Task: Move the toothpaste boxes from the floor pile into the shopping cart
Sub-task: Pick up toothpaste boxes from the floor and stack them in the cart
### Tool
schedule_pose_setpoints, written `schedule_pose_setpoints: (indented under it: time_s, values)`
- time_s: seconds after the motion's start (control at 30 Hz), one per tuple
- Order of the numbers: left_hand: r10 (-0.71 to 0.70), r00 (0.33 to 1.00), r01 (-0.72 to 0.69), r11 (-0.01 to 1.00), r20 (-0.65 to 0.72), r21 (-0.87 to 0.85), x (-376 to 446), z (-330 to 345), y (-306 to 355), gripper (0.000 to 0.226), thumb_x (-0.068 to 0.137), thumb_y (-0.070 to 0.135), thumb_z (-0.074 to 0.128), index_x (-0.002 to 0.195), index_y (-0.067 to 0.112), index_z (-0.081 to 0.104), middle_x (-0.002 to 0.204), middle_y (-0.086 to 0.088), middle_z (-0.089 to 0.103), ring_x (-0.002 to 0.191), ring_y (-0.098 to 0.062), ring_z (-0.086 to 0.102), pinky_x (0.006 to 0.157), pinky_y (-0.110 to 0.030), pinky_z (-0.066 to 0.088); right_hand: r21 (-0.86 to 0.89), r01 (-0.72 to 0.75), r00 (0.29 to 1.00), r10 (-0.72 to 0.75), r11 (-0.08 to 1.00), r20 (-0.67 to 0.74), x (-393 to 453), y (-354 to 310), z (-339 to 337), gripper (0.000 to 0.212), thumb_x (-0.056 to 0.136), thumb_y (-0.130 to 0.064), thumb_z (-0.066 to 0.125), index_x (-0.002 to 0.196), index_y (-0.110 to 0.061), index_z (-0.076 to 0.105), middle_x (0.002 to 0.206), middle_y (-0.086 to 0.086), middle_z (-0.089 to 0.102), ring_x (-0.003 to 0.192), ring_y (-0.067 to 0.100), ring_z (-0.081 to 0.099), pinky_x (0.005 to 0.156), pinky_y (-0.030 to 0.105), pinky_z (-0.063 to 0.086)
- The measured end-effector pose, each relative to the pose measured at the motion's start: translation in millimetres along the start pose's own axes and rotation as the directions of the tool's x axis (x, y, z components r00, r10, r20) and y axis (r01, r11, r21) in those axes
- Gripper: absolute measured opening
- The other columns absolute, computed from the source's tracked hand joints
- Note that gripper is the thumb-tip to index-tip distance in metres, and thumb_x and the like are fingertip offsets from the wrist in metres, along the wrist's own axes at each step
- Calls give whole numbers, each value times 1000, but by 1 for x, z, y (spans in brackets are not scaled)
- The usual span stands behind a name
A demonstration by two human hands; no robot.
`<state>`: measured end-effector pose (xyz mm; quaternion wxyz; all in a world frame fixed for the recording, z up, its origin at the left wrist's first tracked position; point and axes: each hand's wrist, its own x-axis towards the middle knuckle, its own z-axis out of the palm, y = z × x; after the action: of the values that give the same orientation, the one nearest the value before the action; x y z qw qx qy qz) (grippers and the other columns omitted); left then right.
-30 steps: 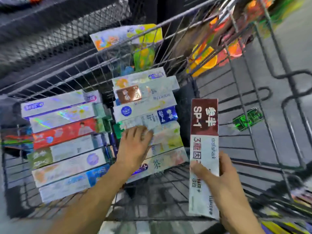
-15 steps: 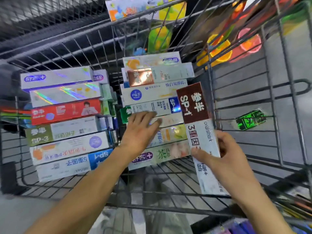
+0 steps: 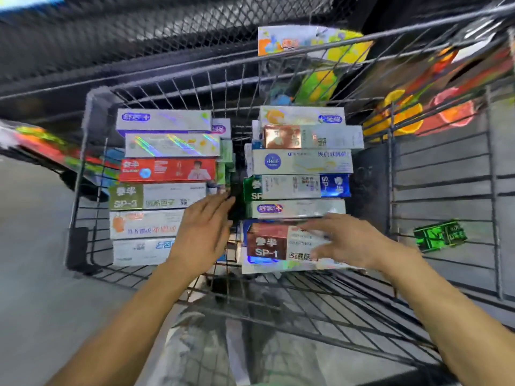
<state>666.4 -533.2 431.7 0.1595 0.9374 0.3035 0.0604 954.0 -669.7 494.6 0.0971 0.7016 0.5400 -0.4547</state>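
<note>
Boxes of toothpaste sit in two neat rows inside the shopping cart [image 3: 443, 174]. The dark red SP-1 box [image 3: 281, 242] lies at the near end of the right row [image 3: 301, 162], on top of a shiny box. The right hand [image 3: 351, 240] rests on it with straight, spread fingers, so it looks like this box is just being put down. The left hand [image 3: 203, 232] is flat and loose, held over the near boxes of the left row [image 3: 161, 174], and it grips nothing.

I think the next move is to lift both hands out and reach down for one more box from the floor pile, which is not in sight.

Some words can be read. A green box [image 3: 156, 196] says SP-3. A blue and white box [image 3: 299, 186] also shows SP. The rest is blurred.
</note>
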Motion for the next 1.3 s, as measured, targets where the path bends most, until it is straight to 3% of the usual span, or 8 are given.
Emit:
schedule_pose_setpoints:
  time_s: [0.07,0.17,0.37,0.67,0.8,1.07,1.2,1.3]
  values:
    - [-8,999,8,1000,33,16,-1,2,3,49,100,27,41,142,4,53,141,-15,57,128,-36,52,109,-48,40,54,6,998,-3,999,-59,11,-1,6,61,85,-46,74,140,-50,48,122,-8,48,116,15,51,86,29,42]
    - [0,998,0,1000,59,9,3,7,8,51,101,31,42,141,3,54,141,-14,58,127,-35,53,107,-49,42,103,48,973,-23,994,-228,21,1,19,52,83,-30,80,133,-35,63,110,-4,43,112,23,47,95,36,45]
    - [-4,997,0,998,75,59,0,5,14,51,100,34,41,138,4,57,139,-13,60,124,-33,53,105,-46,43,-153,-51,859,-34,987,-511,28,3,42,30,84,-29,77,114,-25,73,103,6,62,100,33,55,84,45,46]
    - [-76,979,45,985,190,164,0,-45,29,60,99,48,30,141,13,54,143,-8,57,133,-29,50,112,-48,39,-159,-126,829,16,979,-558,-1,-46,25,39,94,-40,60,124,-17,63,122,8,60,109,31,55,93,44,45]
    - [-132,986,111,975,102,194,-14,-108,13,65,101,54,24,145,15,51,148,-7,52,140,-29,42,118,-51,31,-214,-73,805,-70,974,-590,-23,-109,3,46,94,-47,59,129,-17,62,130,10,59,119,33,55,100,47,44]
    - [-284,948,310,927,-146,211,-146,-238,-81,61,97,52,34,134,12,62,137,-8,62,129,-29,56,112,-46,35,-463,32,727,-339,886,-598,-42,-311,-9,53,86,-55,47,112,-13,65,112,12,64,101,36,61,84,47,51]
    - [-453,859,505,827,-240,248,-265,-293,-135,62,95,52,35,127,11,67,129,-11,67,120,-31,62,104,-47,49,-563,142,697,-486,814,-527,-36,-432,14,54,83,-57,50,112,-15,67,108,10,66,97,35,62,81,44,52]
    - [-616,722,689,681,-314,249,-361,-321,-176,63,96,53,32,126,11,68,129,-10,67,120,-30,62,105,-45,45,-634,263,652,-618,727,-439,-23,-529,33,58,83,-58,42,113,-15,67,105,9,65,95,35,64,77,44,53]
